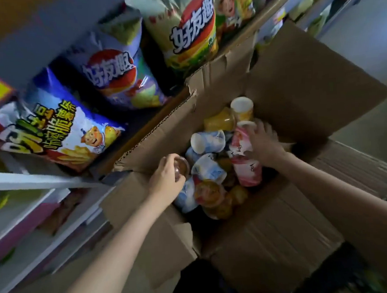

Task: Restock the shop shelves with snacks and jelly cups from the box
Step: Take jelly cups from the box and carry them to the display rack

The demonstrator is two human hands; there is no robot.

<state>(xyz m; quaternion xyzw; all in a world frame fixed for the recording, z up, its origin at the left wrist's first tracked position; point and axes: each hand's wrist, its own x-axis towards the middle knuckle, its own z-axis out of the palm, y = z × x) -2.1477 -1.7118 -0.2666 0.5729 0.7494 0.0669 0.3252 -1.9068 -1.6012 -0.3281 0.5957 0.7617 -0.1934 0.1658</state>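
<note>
An open cardboard box (272, 227) sat beside the shop shelves (42, 180), its flaps folded outward, and a jumble of jelly cups lay heaped in its bottom. The left hand (167, 177) was curled round a small brown jelly cup (182, 168) at the box's left edge, the cup turned on its side with its clear round end facing right, toward the heap. The right hand (264, 145) reached in from the right, its fingers wrapped over a tall pink cup (242, 139) that lay tilted, its long axis running up and down the picture with the white rim toward the far wall of the box. A white-and-blue cup (207, 142) lay on its side just left of it, mouth pointing left. On the shelf above, chip bags (115, 69) stood in a row.
</note>
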